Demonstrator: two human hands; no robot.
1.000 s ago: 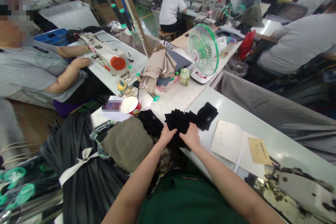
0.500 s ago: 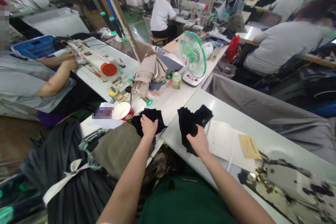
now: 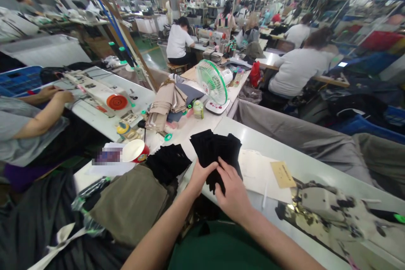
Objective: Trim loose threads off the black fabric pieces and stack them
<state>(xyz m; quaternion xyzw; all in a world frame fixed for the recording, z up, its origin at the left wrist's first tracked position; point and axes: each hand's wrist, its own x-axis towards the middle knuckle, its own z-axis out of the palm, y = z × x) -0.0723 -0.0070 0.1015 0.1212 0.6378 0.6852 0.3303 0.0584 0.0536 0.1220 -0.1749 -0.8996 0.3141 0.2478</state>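
A stack of black fabric pieces [image 3: 215, 147] is fanned out in front of me at the near edge of the table. My left hand [image 3: 202, 177] grips its lower left side, thumb on top and the other fingers hidden underneath. On the right of the same stack lies my right hand [image 3: 231, 192], its fingers over the top layer and its thumb at the near edge. A second pile of black fabric pieces [image 3: 169, 162] sits to the left, apart from both hands. Beside that pile is a folded olive-brown cloth [image 3: 129, 204].
White papers [image 3: 253, 171] and a tan card [image 3: 282, 174] lie right of the stack, before a sewing machine [image 3: 329, 206]. Beyond stand a green fan [image 3: 212, 82], beige fabric bundles [image 3: 163, 103] and a paper cup [image 3: 136, 150]. A co-worker's arms [image 3: 47, 105] are at the left machine.
My left hand has left the left black pile and moved right onto the stack at my right hand. That stack is now spread wider. The camera view has tilted up.
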